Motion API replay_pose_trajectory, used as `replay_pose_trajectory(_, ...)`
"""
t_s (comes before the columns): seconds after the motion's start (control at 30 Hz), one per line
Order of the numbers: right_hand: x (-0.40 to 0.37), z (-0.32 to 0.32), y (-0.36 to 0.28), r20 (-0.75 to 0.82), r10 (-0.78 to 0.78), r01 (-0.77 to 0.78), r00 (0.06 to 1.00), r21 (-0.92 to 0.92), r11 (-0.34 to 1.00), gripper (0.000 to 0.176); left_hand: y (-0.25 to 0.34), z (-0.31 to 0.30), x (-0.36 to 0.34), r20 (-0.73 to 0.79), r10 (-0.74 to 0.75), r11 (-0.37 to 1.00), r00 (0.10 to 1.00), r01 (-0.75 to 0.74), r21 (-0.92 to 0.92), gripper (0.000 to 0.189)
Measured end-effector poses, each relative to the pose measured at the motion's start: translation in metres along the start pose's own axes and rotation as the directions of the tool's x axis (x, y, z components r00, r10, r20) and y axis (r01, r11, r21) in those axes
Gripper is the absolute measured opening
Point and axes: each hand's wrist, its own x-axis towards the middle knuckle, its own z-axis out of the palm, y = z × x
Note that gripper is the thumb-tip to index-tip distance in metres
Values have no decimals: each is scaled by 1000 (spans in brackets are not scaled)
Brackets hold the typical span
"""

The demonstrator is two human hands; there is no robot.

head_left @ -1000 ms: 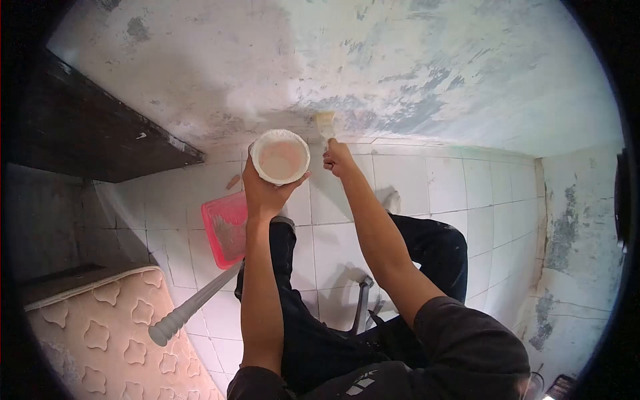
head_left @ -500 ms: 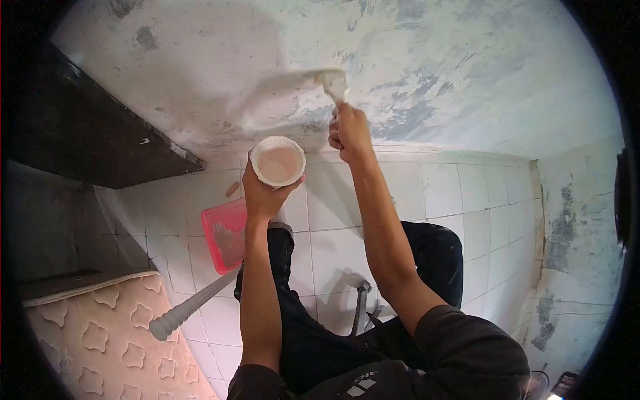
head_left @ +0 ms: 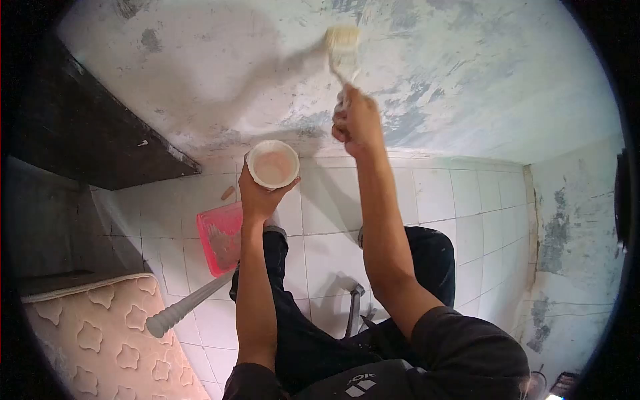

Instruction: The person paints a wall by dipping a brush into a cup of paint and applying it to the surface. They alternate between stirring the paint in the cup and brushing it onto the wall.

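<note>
In my left hand is a round white cup with pale pinkish stuff inside, held from below and the side. My right hand grips the handle of a paintbrush, whose pale bristles point up the wall, near or against its surface. Whether the bristles touch it I cannot tell. The wall is whitish with grey patches. Below my left hand, partly behind my forearm, a pink tray with a greyish smear lies on the tiles.
A dark panel juts in at the left. A quilted mattress lies at the lower left, beside a grey ribbed pole. On the tiled floor stands a metal tool between my legs. A patchy side wall is at the right.
My right hand and the brush have moved up the wall and slightly right. My left hand still holds the cup, now a little further left in view.
</note>
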Motion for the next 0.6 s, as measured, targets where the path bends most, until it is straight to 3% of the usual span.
replay_pose_trajectory(0.2, 50, -48, 124, -105, 166, -176, 981, -96, 980, 31, 8, -3, -1, -11, 13, 1000, 1000, -13, 7, 69)
replay_pose_trajectory(0.27, 74, -64, 161, -183, 335, -343, 924, -17, 939, 29, 10, -4, 0, -8, 3, 999, 1000, -2, 32, 69)
replay_pose_trajectory(0.3, 85, -73, 177, -183, 338, -346, 923, -16, 938, 29, 7, -4, 1, -7, 0, 999, 1000, 0, 34, 69)
replay_pose_trajectory(0.37, 102, -90, 204, -126, 509, -500, 851, 103, 860, 26, 1, -4, 0, 5, -18, 1000, 1000, 18, 17, 70)
replay_pose_trajectory(0.5, 92, -100, 223, -142, 454, -455, 880, 26, 890, 22, 8, -4, 3, 13, -15, 1000, 1000, 15, 16, 70)
replay_pose_trajectory(0.6, 69, -95, 220, -95, 428, -416, 899, 124, 901, 16, 7, -2, 2, 18, 10, 1000, 1000, -11, 27, 69)
